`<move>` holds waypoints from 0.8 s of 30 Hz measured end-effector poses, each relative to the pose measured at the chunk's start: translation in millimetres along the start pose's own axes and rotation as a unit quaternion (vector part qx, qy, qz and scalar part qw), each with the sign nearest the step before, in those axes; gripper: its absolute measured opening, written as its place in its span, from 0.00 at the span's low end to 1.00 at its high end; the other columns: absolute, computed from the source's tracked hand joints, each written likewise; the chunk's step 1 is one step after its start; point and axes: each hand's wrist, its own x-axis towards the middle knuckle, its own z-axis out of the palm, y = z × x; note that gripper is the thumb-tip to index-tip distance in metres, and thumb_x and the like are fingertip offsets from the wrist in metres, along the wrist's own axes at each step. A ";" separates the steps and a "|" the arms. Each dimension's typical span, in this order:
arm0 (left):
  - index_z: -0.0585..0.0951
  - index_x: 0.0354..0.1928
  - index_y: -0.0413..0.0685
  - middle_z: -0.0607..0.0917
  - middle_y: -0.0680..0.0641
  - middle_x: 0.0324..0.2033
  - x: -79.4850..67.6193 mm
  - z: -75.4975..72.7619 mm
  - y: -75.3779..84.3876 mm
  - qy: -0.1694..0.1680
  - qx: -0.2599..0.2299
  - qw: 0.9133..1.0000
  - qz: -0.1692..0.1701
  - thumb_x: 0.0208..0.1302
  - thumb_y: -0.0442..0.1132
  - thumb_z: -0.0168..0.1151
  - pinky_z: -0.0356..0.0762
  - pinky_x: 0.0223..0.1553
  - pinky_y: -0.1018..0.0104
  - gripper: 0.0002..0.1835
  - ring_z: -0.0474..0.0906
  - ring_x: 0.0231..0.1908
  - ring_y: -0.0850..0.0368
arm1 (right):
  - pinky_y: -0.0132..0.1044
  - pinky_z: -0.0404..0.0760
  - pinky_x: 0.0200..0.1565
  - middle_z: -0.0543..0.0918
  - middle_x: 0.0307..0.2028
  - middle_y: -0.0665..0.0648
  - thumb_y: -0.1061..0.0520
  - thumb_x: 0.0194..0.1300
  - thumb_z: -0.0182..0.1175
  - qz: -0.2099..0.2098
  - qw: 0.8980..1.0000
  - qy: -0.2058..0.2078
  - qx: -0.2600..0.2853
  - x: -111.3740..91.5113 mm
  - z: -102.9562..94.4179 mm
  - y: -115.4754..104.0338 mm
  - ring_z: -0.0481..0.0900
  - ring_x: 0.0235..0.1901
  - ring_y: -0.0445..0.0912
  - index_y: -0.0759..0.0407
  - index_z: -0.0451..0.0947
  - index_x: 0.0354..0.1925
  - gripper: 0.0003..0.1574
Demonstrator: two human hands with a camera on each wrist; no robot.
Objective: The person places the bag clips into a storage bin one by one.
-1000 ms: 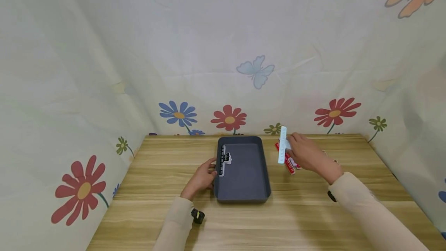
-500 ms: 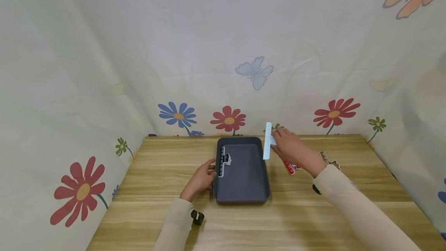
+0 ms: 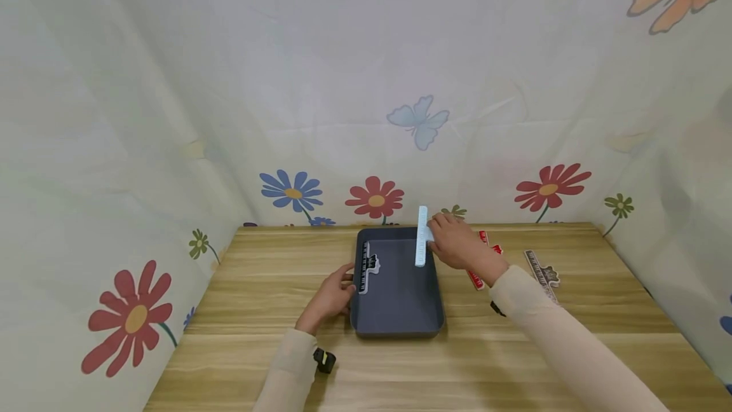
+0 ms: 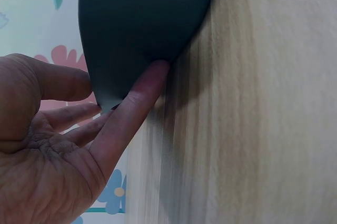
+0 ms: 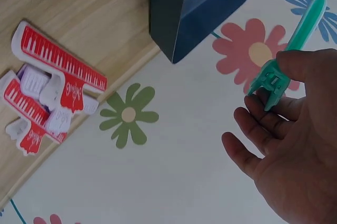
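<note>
My right hand (image 3: 454,240) pinches a light-blue bag clip (image 3: 422,237) by its short grip, its long bar upright over the right side of a dark grey tray (image 3: 394,323). In the right wrist view this clip (image 5: 303,29) looks green, held between thumb and fingers. My left hand (image 3: 330,294) touches the tray's left wall. The left wrist view shows fingers (image 4: 126,113), fairly straight, against the outside of that wall. Inside the tray, along its left wall, lies a black-and-white bag clip (image 3: 365,267).
Red-and-white bag clips (image 5: 63,61) lie right of the tray, overlapping pale purple ones (image 5: 36,83). A brown-black clip (image 3: 540,272) sits farther right on the wooden table (image 3: 263,285). A flower-print curtain (image 3: 320,145) stands behind the table's back edge.
My right hand has carried the light-blue clip left, from above the red clips to over the tray. The brown-black clip has come into view. My left hand stays at the tray.
</note>
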 end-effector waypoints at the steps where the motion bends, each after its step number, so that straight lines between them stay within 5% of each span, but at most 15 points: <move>1: 0.61 0.73 0.42 0.73 0.28 0.61 0.0 -0.1 0.1 0.000 0.001 1.000 0.001 0.69 0.27 0.49 0.84 0.22 0.58 0.30 0.78 0.55 0.37 | 0.54 0.77 0.59 0.76 0.53 0.65 0.52 0.68 0.60 -0.002 1.000 -0.006 -0.002 2.0 2.0 -1.8 0.74 0.57 0.60 0.70 0.71 0.59 0.28; 17: 0.61 0.73 0.40 0.73 0.27 0.61 0.4 -1.1 1.4 0.002 0.007 1.000 0.009 0.69 0.26 0.49 0.85 0.23 0.59 0.30 0.77 0.56 0.35 | 0.53 0.77 0.57 0.78 0.50 0.66 0.53 0.66 0.61 -0.033 0.999 -0.043 0.005 30.5 35.2 -20.1 0.75 0.50 0.58 0.69 0.74 0.51 0.23; 24: 0.61 0.73 0.40 0.74 0.28 0.61 0.9 -0.1 0.1 0.004 0.003 1.000 0.005 0.69 0.25 0.50 0.85 0.23 0.57 0.30 0.78 0.56 0.35 | 0.53 0.75 0.60 0.77 0.54 0.65 0.51 0.67 0.61 -0.006 0.993 -0.114 0.021 40.4 45.7 -24.2 0.73 0.55 0.58 0.67 0.73 0.57 0.27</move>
